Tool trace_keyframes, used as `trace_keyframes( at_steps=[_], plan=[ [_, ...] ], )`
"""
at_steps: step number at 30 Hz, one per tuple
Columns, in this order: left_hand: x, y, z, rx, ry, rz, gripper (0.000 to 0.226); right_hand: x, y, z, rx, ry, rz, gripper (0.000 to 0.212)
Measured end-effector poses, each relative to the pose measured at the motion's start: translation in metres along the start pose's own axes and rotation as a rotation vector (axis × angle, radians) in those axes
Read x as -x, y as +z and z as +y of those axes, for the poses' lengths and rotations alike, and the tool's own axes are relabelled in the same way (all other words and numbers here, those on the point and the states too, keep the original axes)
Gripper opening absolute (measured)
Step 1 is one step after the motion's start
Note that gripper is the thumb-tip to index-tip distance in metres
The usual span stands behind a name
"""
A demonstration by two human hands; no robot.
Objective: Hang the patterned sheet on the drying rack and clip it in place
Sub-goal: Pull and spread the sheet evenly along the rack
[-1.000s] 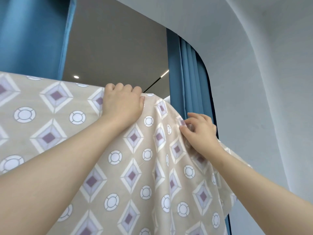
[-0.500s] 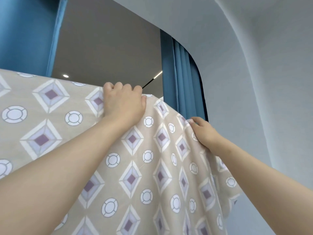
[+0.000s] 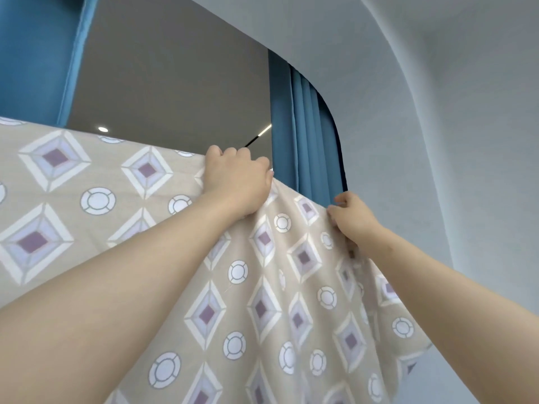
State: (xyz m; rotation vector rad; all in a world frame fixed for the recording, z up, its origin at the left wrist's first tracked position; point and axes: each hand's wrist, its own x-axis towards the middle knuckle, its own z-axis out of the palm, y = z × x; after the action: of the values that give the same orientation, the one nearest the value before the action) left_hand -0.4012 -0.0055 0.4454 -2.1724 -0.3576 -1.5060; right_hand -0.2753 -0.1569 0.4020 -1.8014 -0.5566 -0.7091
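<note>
The patterned sheet, beige with purple diamonds and white rings, hangs over a high rail that it hides completely. My left hand is closed over the sheet's top fold, fingers curled over the far side. My right hand pinches the sheet's upper edge farther right and lower, where the cloth slopes down. No clip is in sight.
Blue curtains hang behind the sheet, one just behind my hands and another at the upper left. A grey ceiling panel lies between them. A pale curved wall rises close on the right.
My right hand has slid right along the sheet's edge and now pinches it farther from my left hand, spreading the cloth. My left hand keeps its hold on the top fold.
</note>
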Motion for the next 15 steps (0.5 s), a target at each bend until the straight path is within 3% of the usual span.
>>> trace_keyframes(
  at_steps=[2, 4, 6, 9, 11, 13, 15],
  plan=[
    [-0.002, 0.0, 0.001, 0.012, -0.001, -0.029, 0.042, -0.001, 0.003, -0.001, -0.128, -0.027, -0.118, 0.023],
    [-0.002, 0.003, 0.005, 0.009, 0.06, -0.064, 0.041, -0.002, 0.002, -0.001, -0.085, -0.054, -0.176, 0.018],
    [0.001, 0.008, 0.011, -0.007, 0.134, -0.069, 0.038, -0.003, -0.001, 0.0, 0.07, -0.12, -0.091, 0.027],
    [-0.001, 0.01, 0.017, 0.01, 0.156, -0.03, 0.033, -0.004, -0.003, -0.002, 0.344, -0.218, 0.168, 0.025],
    [-0.008, 0.009, 0.021, 0.044, 0.147, 0.021, 0.023, -0.006, -0.002, -0.001, 0.288, -0.222, 0.245, 0.026],
    [-0.019, 0.009, 0.025, 0.088, 0.123, 0.038, 0.022, -0.008, -0.002, 0.003, 0.085, -0.148, 0.109, 0.016],
    [-0.026, 0.011, 0.026, 0.12, 0.081, 0.023, 0.025, -0.001, -0.008, 0.007, -0.13, -0.011, -0.141, 0.016]
  ],
)
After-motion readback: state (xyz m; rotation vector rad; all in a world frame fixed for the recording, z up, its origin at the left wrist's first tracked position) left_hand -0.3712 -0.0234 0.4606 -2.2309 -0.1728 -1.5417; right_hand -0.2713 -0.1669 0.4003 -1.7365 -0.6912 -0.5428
